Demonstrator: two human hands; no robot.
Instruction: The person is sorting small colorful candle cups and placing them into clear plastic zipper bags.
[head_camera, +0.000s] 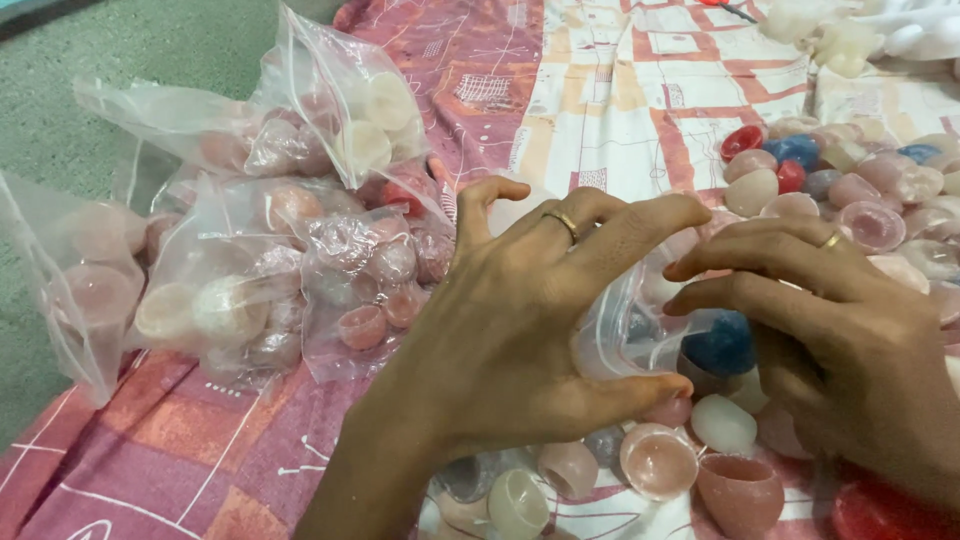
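Clear plastic bag (625, 330) pinched open between left hand (520, 320) and right hand (840, 340), blue cup (720, 345) inside; filling step underway. Next move likely needs loose cups (660, 460) on patterned sheet (620, 110) dropped in.

filled bags (270, 250) left | loose cups (860, 190) right; both on cloth (620, 90)

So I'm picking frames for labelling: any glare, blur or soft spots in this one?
Head view: even, soft light with faint shadows; glare on the plastic bags; left hand and right hand slightly motion-soft; the white pieces at top right are overexposed and out of focus.
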